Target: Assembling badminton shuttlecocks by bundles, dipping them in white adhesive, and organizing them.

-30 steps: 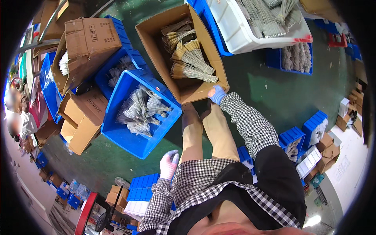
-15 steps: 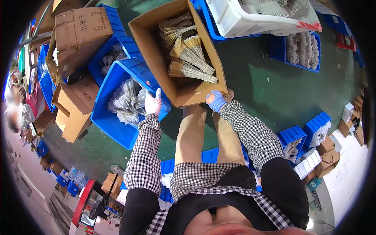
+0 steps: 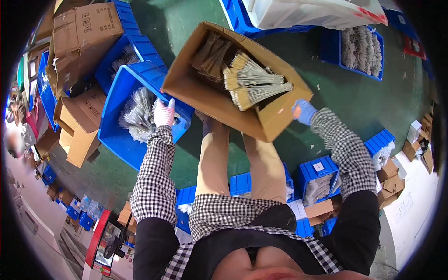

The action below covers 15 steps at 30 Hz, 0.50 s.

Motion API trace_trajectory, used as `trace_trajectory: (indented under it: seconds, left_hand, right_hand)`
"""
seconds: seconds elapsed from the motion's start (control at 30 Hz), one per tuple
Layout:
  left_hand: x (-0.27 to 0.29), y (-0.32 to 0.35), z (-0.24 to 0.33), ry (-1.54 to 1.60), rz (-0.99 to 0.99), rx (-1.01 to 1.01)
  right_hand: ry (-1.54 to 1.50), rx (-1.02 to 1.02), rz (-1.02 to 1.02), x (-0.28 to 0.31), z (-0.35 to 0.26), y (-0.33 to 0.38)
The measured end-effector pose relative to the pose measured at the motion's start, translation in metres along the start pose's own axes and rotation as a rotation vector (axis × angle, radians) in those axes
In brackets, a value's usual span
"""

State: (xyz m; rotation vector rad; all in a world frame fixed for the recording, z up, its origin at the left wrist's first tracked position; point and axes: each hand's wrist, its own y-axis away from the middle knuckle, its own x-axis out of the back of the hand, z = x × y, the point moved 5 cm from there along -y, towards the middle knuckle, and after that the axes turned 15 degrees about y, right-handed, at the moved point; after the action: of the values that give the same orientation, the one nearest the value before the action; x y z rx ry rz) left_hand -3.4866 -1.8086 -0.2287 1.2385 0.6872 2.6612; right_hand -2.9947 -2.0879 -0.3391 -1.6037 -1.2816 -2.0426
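A tilted, open cardboard box (image 3: 233, 109) stands at an angle in front of my legs. Inside lie several bundles of thin whitish stems with tan ends (image 3: 261, 81), and darker brown bundles sit at its left end. My right hand (image 3: 305, 112), in a blue glove, is closed on the box's right end. Over a blue bin (image 3: 112, 112), my left hand (image 3: 164, 114), in a pale glove, is closed with its thumb up, just below the box's left corner. Its fingertips are hidden, so what they grip is unclear. The bin holds whitish, thin-stemmed bundles (image 3: 137, 114).
Cardboard boxes (image 3: 86, 28) and more blue bins are stacked at the left. A white tub (image 3: 303, 16) stands on blue bins at the far side. A filled blue bin (image 3: 329, 56) sits far right; others (image 3: 303, 172) stand near my legs. The floor (image 3: 350, 107) is green.
The cardboard box has turned counterclockwise, its near end swinging right with my right hand. My left hand has shifted left, and the bundles inside the box have turned with it.
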Motion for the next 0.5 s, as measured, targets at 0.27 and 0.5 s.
trace_trajectory:
  seconds: [0.27, 0.5]
  left_hand:
    - [-0.023, 0.048, 0.093, -0.34, -0.056, -0.571]
    - [-0.146, 0.048, 0.059, 0.42, -0.388, 0.231]
  right_hand:
    - [-0.484, -0.593, -0.181, -0.042, 0.213, 0.078]
    - [-0.033, -0.701, 0.196, 0.044, 0.218, 0.093]
